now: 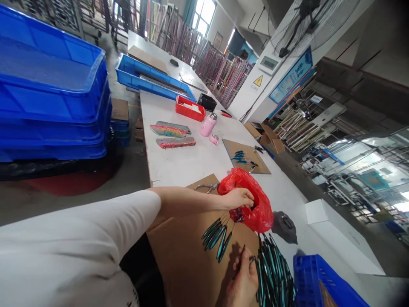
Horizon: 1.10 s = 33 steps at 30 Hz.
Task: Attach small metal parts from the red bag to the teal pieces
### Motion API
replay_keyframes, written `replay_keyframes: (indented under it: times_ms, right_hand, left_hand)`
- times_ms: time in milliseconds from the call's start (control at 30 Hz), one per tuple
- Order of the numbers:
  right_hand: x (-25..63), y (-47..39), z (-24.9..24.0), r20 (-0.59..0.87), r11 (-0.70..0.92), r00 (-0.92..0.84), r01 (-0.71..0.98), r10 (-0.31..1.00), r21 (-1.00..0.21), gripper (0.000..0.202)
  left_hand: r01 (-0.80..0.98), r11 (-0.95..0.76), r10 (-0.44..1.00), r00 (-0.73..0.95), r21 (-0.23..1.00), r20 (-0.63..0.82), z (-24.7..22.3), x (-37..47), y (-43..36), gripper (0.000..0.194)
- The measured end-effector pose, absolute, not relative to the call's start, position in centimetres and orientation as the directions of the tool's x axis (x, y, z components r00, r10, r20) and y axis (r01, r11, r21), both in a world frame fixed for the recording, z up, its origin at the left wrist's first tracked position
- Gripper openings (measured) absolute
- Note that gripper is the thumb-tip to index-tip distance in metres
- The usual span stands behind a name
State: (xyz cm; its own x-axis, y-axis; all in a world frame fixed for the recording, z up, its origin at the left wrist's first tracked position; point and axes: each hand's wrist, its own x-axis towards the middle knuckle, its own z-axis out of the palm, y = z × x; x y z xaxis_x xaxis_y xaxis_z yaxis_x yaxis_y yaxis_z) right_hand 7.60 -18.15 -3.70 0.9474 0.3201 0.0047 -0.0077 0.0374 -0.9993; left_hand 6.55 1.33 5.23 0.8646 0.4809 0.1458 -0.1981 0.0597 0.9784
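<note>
My left hand (239, 198) is at the mouth of a crumpled red plastic bag (263, 213); its fingers are bent together, and what they hold, if anything, is hidden. Below, my right hand (244, 277) pinches a small dark slender piece, mostly covered by the fingers. Beside it lies a big pile of slender teal-and-black pieces (275, 273). Several more teal pieces with thin wire-like ends (215, 234) are fanned out on the brown cardboard (179, 251), just below the bag. Grey-handled pliers (207, 186) lie at the bag's left.
Farther along the white table are a cardboard sheet with teal pieces (241, 157), a pink bottle (208, 124), colourful blades (175, 143) and a red tray (190, 111). A blue crate (322, 273) and white box (345, 234) stand right; stacked blue bins (51, 98) stand left.
</note>
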Motion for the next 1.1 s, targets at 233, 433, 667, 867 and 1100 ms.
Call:
replay_keyframes:
  times_ms: [233, 433, 667, 867, 1100]
  right_hand:
    - [4.6, -16.1, -2.5, -0.204, 0.081, 0.893, -0.257, 0.401, -0.963, 0.035]
    - [4.8, -16.1, -2.8, -0.259, 0.080, 0.915, -0.297, 0.308, -0.952, 0.031]
    - [5.1, -16.4, -2.4, -0.261, 0.096, 0.930, -0.294, 0.260, -0.951, 0.028]
    - [4.9, -16.4, -2.9, -0.172, 0.050, 0.945, -0.193, 0.277, -0.980, 0.027]
    - [4.1, -16.7, -3.0, -0.082, -0.299, 0.943, 0.019, 0.321, -0.954, 0.040]
  left_hand:
    - [-0.194, 0.451, 0.452, 0.891, 0.871, -0.035, 0.4, 1.6, -3.4, 0.020]
    - [-0.200, 0.376, 0.425, 0.905, 0.905, 0.023, -0.2, 1.5, -2.9, 0.014]
    - [-0.270, 0.068, 0.480, 0.853, 0.961, 0.206, -0.8, 1.5, -1.7, 0.018]
    - [-0.133, 0.172, 0.383, 0.922, 0.976, 0.058, -1.1, 0.9, -2.9, 0.028]
    - [-0.065, 0.327, 0.228, 0.974, 0.943, -0.012, -1.3, 0.4, -3.7, 0.024]
